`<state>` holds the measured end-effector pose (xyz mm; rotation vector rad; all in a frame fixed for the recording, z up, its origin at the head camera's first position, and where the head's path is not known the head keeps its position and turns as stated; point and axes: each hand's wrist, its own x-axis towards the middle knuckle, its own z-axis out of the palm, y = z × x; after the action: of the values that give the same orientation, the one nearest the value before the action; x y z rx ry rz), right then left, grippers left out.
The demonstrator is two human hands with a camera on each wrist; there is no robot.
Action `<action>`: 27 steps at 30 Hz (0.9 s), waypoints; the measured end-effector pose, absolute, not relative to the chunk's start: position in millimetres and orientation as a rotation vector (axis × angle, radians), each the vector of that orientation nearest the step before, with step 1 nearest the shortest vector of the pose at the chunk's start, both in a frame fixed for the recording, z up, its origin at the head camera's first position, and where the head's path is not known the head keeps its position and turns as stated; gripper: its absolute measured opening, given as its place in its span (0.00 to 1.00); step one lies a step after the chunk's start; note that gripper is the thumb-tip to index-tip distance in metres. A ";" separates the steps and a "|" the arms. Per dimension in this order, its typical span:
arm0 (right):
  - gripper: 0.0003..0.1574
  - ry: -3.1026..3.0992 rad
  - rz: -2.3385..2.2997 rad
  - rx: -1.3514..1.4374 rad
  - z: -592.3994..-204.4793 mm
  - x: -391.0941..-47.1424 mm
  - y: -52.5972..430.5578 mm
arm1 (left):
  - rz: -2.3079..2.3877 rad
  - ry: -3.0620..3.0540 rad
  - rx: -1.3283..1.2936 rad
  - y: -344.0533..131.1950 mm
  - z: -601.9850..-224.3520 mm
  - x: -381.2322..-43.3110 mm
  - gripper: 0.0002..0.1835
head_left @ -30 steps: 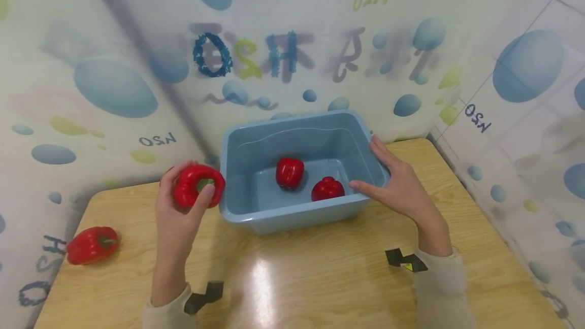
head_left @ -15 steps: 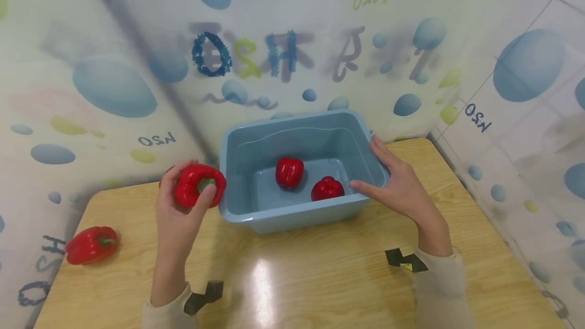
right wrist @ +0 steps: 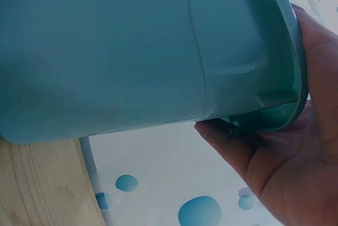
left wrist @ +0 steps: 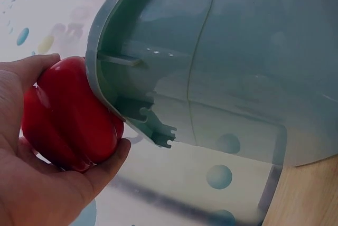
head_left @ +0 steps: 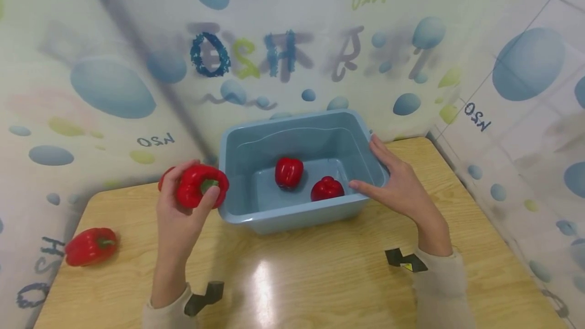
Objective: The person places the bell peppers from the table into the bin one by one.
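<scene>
My left hand (head_left: 180, 217) grips a red bell pepper (head_left: 189, 192), its green stem end turned toward my thumb. This pepper overlaps the left rim of a blue plastic basin (head_left: 297, 216) in the head view. From the left wrist, the same pepper (left wrist: 68, 112) sits between fingers and thumb right at the basin's rim (left wrist: 94, 62). My right hand (head_left: 402, 187) holds the basin's right end, thumb over the front rim and fingers along the side. Two red bell peppers lie inside the basin, one near the middle (head_left: 289, 172) and one (head_left: 327, 189) by the front wall.
Another red bell pepper (head_left: 91, 247) lies on the wooden table (head_left: 311, 278) at the left. Part of a red thing (head_left: 163, 177) shows behind my left hand. A patterned sheet (head_left: 301, 29) rises behind the table, and another stands at the right.
My left hand has shifted slightly right with the bell pepper, and more of the red thing behind it shows. The right hand and basin look unchanged.
</scene>
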<state>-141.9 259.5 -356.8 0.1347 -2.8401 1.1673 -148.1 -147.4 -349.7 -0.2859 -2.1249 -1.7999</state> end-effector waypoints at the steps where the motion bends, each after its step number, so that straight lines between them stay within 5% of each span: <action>1: 0.64 -2.841 1.169 0.135 -356.8 -141.9 259.5 | -1.792 -2.125 -0.300 -146.9 -349.2 -148.1 0.37; 27: 0.63 -2.836 1.188 0.133 -357.3 -141.6 259.6 | -1.791 -2.142 -0.363 -142.6 -347.2 -150.9 0.40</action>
<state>-141.6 259.6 -357.3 0.1335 -2.8360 1.1877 -150.9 -142.6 -347.2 -0.3631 -2.1421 -1.7914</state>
